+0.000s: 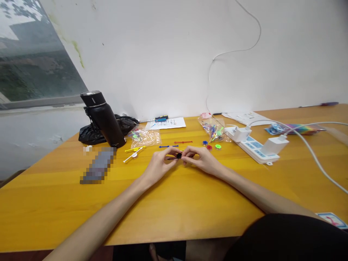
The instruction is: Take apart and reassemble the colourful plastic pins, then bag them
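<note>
Both hands meet at the middle of the yellow wooden table [174, 203]. My left hand [159, 163] and my right hand [199, 159] each pinch one end of a small black plastic piece [178, 156] with a round hub, held just above the tabletop. Just beyond the hands lie a blue stick [168, 146], a red stick [183, 142], and a yellow stick [133, 149] beside a white one [131, 157]. Small blue [204, 143], red [209, 147] and green [218, 146] discs sit to the right of them.
A black flask [104, 119] stands at the back left before a black bag [122, 125]. Two clear bags [145, 137] [213, 128] hold coloured parts. A white power strip [254, 146] with chargers and cables lies at the right. A screwdriver [161, 118] rests on paper [165, 123].
</note>
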Demonstrator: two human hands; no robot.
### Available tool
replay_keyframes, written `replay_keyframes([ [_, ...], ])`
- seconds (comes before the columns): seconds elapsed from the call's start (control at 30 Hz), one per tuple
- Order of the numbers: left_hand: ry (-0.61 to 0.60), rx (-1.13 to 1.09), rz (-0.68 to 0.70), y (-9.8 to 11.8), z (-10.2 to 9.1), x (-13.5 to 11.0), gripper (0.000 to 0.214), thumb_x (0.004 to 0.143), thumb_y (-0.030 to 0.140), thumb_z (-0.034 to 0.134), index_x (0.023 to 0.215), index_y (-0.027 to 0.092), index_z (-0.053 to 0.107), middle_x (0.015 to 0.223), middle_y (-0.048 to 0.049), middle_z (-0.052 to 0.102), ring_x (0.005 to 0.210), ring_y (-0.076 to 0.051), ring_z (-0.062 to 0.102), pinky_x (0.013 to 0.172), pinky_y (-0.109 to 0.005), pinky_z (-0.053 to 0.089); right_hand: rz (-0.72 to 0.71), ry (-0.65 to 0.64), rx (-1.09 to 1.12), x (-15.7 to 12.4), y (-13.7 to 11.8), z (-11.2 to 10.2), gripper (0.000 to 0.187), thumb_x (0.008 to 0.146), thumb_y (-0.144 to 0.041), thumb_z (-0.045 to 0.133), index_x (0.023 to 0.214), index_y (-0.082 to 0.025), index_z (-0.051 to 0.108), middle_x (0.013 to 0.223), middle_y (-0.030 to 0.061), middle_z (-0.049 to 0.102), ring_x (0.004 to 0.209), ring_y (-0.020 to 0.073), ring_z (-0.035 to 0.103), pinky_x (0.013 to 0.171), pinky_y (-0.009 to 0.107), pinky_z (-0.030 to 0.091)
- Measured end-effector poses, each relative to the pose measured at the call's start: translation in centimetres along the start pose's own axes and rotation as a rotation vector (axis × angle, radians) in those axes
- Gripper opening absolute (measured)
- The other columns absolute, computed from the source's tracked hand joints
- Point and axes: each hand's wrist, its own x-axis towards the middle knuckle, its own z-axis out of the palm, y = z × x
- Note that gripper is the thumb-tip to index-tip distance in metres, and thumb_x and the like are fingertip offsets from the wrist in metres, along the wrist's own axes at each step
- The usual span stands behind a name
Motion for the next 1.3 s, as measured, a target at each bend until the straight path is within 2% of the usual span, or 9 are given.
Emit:
replay_keyframes([
  [0.2,-0.014,-0.064,-0.024,0.3,0.2,0.0,0.026,0.093,0.027,0.066,0.119,0.021,0.068,0.116,-0.0056,0.073,0.109,-0.018,0.07,0.097,-0.034,0.059,0.002,0.08,-0.044,0.1,0.5,0.1,0.027,0.094,-0.043,0.067,0.106,-0.021,0.057,0.096,0.0049,0.074,0.085,0.0194,0.069,0.075,0.03,0.052],
  [0.37,-0.033,-0.095,-0.048,0.3,0.3,0.0,0.027,0.094,0.03,0.066,0.12,0.022,0.069,0.117,-0.0054,0.074,0.109,-0.019,0.07,0.099,-0.034,0.058,0.052,-0.018,-0.102,0.1,0.3,0.1,0.032,0.099,-0.047,0.059,0.12,-0.022,0.058,0.102,0.0057,0.073,0.089,0.0203,0.068,0.074,0.03,0.051],
  [0.47,-0.071,-0.137,-0.086,0.2,0.3,-0.1,0.028,0.096,0.032,0.063,0.121,0.023,0.069,0.122,-0.0068,0.073,0.113,-0.02,0.07,0.102,-0.036,0.056,0.028,-0.095,-0.124,0.0,0.3,0.1,0.029,0.102,-0.045,0.054,0.117,-0.022,0.062,0.108,0.0061,0.073,0.093,0.0202,0.068,0.079,0.03,0.05],
  [0.7,-0.148,-0.255,-0.177,-0.1,0.3,-0.1,0.033,0.098,0.032,0.06,0.129,0.021,0.067,0.126,-0.0106,0.073,0.115,-0.022,0.07,0.099,-0.036,0.056,0.013,-0.169,-0.264,0.0,0.6,0.0,0.027,0.099,-0.045,0.058,0.104,-0.019,0.06,0.086,0.0027,0.068,0.073,0.0162,0.061,0.066,0.026,0.044],
  [0.8,-0.203,-0.287,-0.197,-0.2,0.2,-0.1,0.034,0.096,0.03,0.062,0.129,0.021,0.066,0.128,-0.0114,0.072,0.117,-0.023,0.069,0.099,-0.035,0.055,0.038,-0.173,-0.289,-0.1,0.6,0.0,0.028,0.098,-0.046,0.059,0.098,-0.019,0.058,0.081,0.0014,0.065,0.068,0.0149,0.058,0.062,0.025,0.041],
  [0.93,-0.26,-0.338,-0.185,-0.4,0.2,0.0,0.035,0.093,0.026,0.065,0.128,0.021,0.067,0.131,-0.012,0.07,0.119,-0.023,0.068,0.106,-0.04,0.051,0.038,-0.165,-0.344,-0.1,0.4,0.0,0.024,0.096,-0.043,0.059,0.096,-0.019,0.059,0.078,0.0004,0.063,0.066,0.0146,0.055,0.06,0.025,0.038],
  [1.17,-0.286,-0.379,-0.173,-0.7,0.4,0.0,0.033,0.094,0.028,0.064,0.127,0.02,0.068,0.13,-0.0127,0.07,0.12,-0.023,0.067,0.109,-0.04,0.048,0.051,-0.161,-0.364,-0.1,0.1,-0.1,0.018,0.092,-0.037,0.063,0.09,-0.019,0.057,0.075,-0.0001,0.062,0.064,0.0139,0.054,0.058,0.024,0.036],
  [1.3,-0.29,-0.352,-0.16,-0.9,0.2,0.0,0.034,0.095,0.028,0.063,0.128,0.022,0.068,0.131,-0.0121,0.07,0.118,-0.023,0.067,0.107,-0.039,0.049,0.015,-0.175,-0.351,-0.1,0.3,-0.2,0.021,0.095,-0.039,0.06,0.094,-0.019,0.059,0.078,0.0007,0.063,0.066,0.014,0.054,0.06,0.024,0.036],
])
